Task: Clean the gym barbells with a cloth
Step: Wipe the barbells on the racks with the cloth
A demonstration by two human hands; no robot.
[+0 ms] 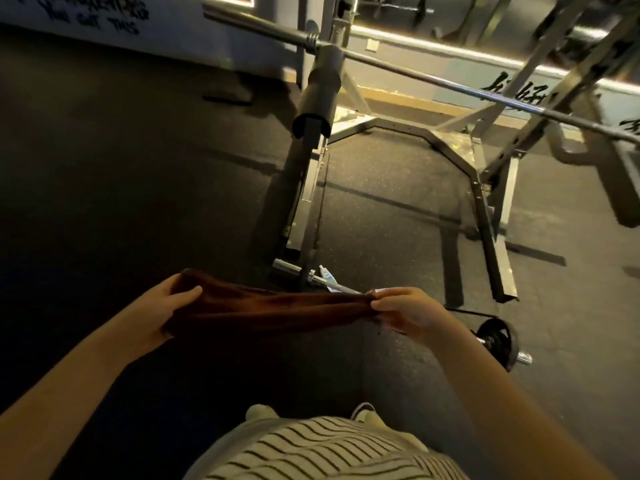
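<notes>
A dark brown cloth (273, 308) is stretched between my two hands at waist height. My left hand (166, 308) grips its left end with the thumb on top. My right hand (403, 310) pinches its right end. A long steel barbell (433, 79) rests across the squat rack ahead, well above and beyond the cloth. A second barbell lies on the floor; its chrome end (294, 270) shows just past the cloth and its small black plate (498, 342) lies to the right of my right hand. The cloth hides the middle of that bar.
The grey squat rack frame (478, 188) stands on the black rubber floor, with a padded upright (311, 109) in front of me. A small white tube (329, 277) lies by the floor bar. A wall with writing is at the far left.
</notes>
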